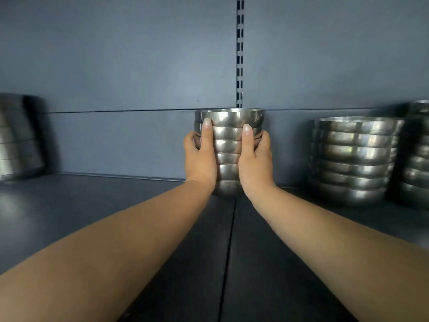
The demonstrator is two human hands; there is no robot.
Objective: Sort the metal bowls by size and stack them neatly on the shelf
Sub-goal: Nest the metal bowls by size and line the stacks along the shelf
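A dark blue-grey metal shelf [92, 205] ran across the lower half of the frame, backed by matching flat panels and a slotted upright rail [240, 54] at upper centre. A seam split the shelf board down the middle, running toward the bottom edge.

At the centre of the frame stood a tall nested stack of small shiny steel bowls [228, 140], its base on or just above the shelf; the wrists hid the contact. The left hand [200, 159] and the right hand [255, 159] clasped it from either side, thumbs upright on the near face and the fingers wrapped round the back, mostly out of sight.

At the right sat a stack of wider steel bowls [355, 159], with another stack of bowls [417, 154] cut off by the frame's right edge. A blurred leaning stack of bowls [18, 138] stood at the far left.

The held stack was narrow for its height, so it would likely tip if let go off-level. The smooth bowls might also slide apart under an uneven squeeze.
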